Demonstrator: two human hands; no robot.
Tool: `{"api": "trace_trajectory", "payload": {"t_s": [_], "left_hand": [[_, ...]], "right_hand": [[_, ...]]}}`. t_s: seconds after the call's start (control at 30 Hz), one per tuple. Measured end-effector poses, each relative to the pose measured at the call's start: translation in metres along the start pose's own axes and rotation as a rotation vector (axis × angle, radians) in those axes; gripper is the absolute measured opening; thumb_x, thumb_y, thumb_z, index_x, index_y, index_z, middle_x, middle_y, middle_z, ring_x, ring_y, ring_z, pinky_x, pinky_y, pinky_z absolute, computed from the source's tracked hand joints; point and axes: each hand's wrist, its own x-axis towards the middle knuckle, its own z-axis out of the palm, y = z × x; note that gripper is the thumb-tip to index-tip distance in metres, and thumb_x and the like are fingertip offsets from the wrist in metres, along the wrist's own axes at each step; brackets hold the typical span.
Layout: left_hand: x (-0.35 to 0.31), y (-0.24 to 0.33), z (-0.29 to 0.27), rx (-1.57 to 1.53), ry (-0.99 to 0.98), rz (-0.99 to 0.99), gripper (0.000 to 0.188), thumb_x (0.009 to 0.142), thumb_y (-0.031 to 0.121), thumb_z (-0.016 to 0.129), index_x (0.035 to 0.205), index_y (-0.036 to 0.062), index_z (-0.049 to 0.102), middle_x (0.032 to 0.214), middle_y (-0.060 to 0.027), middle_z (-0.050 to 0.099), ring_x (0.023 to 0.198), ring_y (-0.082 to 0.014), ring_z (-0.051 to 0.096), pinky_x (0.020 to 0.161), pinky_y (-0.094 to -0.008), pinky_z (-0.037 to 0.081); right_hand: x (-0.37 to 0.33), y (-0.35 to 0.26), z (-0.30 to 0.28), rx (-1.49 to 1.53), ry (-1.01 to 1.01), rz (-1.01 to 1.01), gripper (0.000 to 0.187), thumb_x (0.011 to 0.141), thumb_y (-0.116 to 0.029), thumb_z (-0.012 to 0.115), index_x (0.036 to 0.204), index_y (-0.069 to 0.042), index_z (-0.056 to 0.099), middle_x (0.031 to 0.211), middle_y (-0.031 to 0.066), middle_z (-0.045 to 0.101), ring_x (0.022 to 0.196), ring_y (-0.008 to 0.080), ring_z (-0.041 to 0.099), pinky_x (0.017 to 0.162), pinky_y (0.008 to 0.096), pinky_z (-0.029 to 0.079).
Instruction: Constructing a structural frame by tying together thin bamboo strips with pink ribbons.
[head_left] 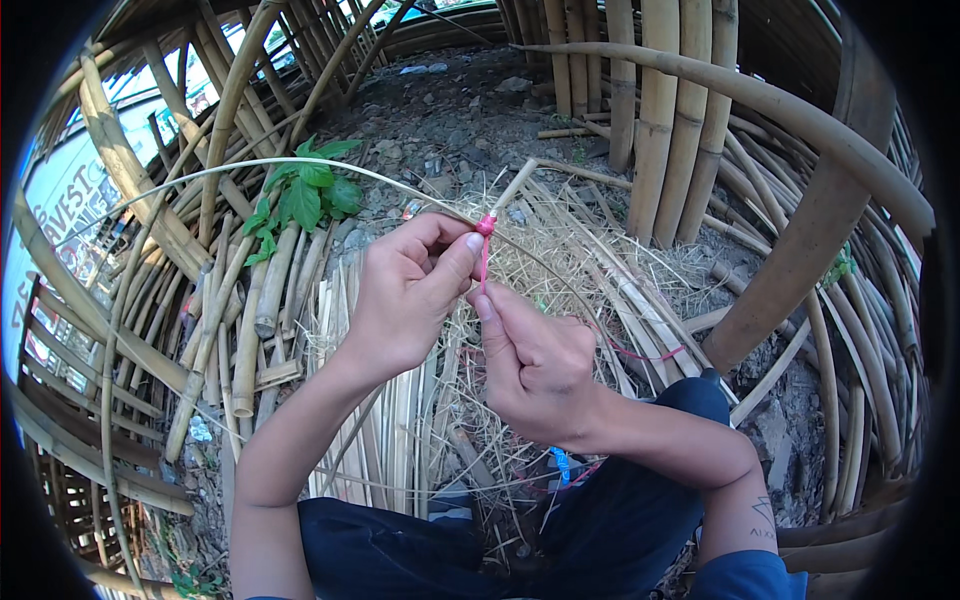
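My left hand [408,290] pinches a thin, bent bamboo strip [300,160] close to where pink string [486,224] is wound round it. A short, pale bamboo end [516,184] sticks up past the winding. From the winding a length of the string runs down to my right hand [540,362], whose thumb and forefinger are closed on it. My hands are close together, right below left. The strip arcs far out to the left and passes behind the winding to the lower right. My left fingertips are partly hidden behind the thumb.
Split bamboo slats [405,430] and straw-like shavings [650,265] lie on the ground before my knees. A thick bamboo post [810,240] and a curved pole [760,95] stand at the right. Bamboo poles [285,280] and a leafy plant [305,195] are at the left.
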Motion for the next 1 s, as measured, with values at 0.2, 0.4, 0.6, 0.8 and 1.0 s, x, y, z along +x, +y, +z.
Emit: {"api": "trace_trajectory", "payload": {"t_s": [0.2,0.4,0.6,0.8,1.0], "left_hand": [[0.000,-0.006,0.003,-0.009,-0.010,0.032,0.016,0.095,0.011,0.057,0.098,-0.0040,0.062,0.079,-0.0044,0.063,0.067,-0.0043,0.054,0.058,-0.0204,0.044],[-0.007,-0.017,0.015,0.045,-0.010,0.085,0.016,0.095,0.011,0.058,0.098,-0.0043,0.061,0.081,-0.0054,0.064,0.068,-0.0059,0.054,0.060,-0.0213,0.044],[-0.013,-0.023,0.017,0.233,-0.023,0.152,0.026,0.096,0.023,0.058,0.091,-0.0027,0.064,0.074,-0.0056,0.063,0.066,-0.0067,0.055,0.059,-0.0240,0.045],[-0.018,-0.023,0.022,0.083,-0.045,0.098,0.035,0.102,0.027,0.046,0.092,-0.0019,0.063,0.073,-0.0009,0.059,0.061,-0.0039,0.049,0.055,-0.0204,0.041],[-0.020,-0.017,0.009,-0.138,-0.133,-0.033,0.036,0.103,0.025,0.043,0.092,-0.0022,0.063,0.066,0.0030,0.049,0.057,-0.0032,0.040,0.052,-0.0208,0.036]], "right_hand": [[0.001,0.001,-0.004,-0.066,-0.007,-0.206,0.015,0.084,0.008,0.058,0.099,0.009,0.061,0.057,0.0090,0.054,0.043,0.0184,0.056,0.041,0.0300,0.042],[0.013,0.000,-0.007,-0.323,-0.089,-0.361,0.020,0.074,0.008,0.063,0.093,0.007,0.058,0.057,0.0076,0.053,0.046,0.0197,0.055,0.042,0.0307,0.043],[0.008,-0.008,-0.005,-0.429,-0.166,-0.339,0.016,0.073,0.003,0.061,0.089,0.003,0.059,0.057,0.0072,0.053,0.048,0.0196,0.056,0.044,0.0313,0.044],[0.014,-0.007,-0.022,-0.376,-0.195,-0.343,0.014,0.075,0.002,0.065,0.088,0.002,0.061,0.061,0.0088,0.059,0.050,0.0205,0.059,0.044,0.0315,0.045],[0.040,0.000,-0.061,-0.228,-0.176,-0.103,0.004,0.082,-0.004,0.065,0.084,-0.001,0.065,0.058,0.0089,0.060,0.047,0.0228,0.059,0.044,0.0331,0.046]]}}
